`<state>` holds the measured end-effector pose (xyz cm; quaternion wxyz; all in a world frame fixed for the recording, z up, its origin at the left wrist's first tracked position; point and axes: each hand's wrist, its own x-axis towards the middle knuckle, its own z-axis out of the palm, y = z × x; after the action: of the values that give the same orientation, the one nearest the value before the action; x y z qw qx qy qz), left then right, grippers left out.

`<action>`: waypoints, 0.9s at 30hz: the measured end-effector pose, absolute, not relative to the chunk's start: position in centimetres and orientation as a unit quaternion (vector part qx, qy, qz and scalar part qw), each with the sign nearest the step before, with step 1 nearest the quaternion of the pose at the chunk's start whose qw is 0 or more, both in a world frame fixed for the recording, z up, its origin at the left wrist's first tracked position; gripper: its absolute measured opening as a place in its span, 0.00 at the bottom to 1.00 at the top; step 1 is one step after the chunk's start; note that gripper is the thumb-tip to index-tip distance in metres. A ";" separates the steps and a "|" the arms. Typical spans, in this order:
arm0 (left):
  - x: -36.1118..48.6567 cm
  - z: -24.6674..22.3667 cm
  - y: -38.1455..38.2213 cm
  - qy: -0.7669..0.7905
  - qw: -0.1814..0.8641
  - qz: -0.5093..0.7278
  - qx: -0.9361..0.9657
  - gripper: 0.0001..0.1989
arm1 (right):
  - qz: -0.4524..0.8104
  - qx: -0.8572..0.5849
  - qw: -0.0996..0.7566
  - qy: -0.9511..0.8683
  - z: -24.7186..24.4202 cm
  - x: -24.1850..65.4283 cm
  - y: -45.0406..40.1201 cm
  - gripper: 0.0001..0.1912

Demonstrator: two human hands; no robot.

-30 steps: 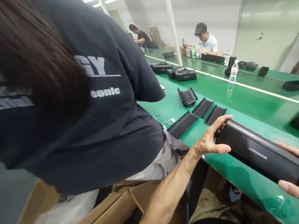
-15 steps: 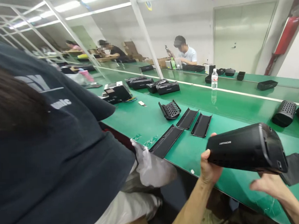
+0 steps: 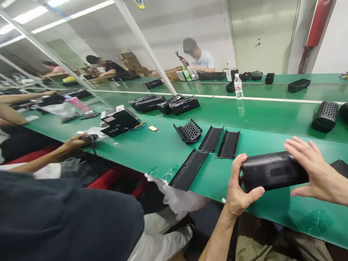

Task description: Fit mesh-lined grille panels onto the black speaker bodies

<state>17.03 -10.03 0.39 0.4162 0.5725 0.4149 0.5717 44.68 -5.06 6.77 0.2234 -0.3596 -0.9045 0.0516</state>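
Observation:
My left hand grips the left end of a black cylindrical speaker body, low over the green workbench. My right hand has its fingers spread, with the palm edge at the speaker's right end. An oval recess shows on the speaker's upper face. Just left of my left hand lie several black curved shell panels. A black perforated grille piece sits beyond them. A flat black pad lies to the right of my right hand.
A co-worker's dark shirt fills the lower left, and another person's hand rests on the bench edge. Black speakers, perforated sleeves and a water bottle stand farther along. A white plastic bag hangs at the bench edge.
The speaker has rotated, hiding its MERKURY lettering and showing the oval recess. My right hand has moved from below it to its right end. The view has swung left, and the shirt has receded.

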 end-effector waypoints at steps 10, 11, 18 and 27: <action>14.9 0.6 -10.2 0.393 0.391 0.596 0.581 0.41 | 0.357 -0.394 0.386 -0.754 3.0 47.7 -6.3 0.37; 15.0 0.7 -10.1 0.396 0.393 0.596 0.577 0.41 | 0.357 -0.395 0.387 -0.752 3.2 47.5 -6.3 0.37; 15.8 -0.3 -10.1 0.414 0.424 0.608 0.529 0.41 | 0.390 -0.408 0.354 -0.746 4.7 47.5 -5.4 0.37; 14.8 1.2 -10.5 0.390 0.407 0.634 0.530 0.39 | 0.399 -0.398 0.373 -0.737 6.4 46.6 -7.0 0.48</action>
<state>14.80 -10.54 1.16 0.4068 0.5304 0.3895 0.6336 46.58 -6.99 6.39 0.3729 -0.3976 -0.7372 0.3993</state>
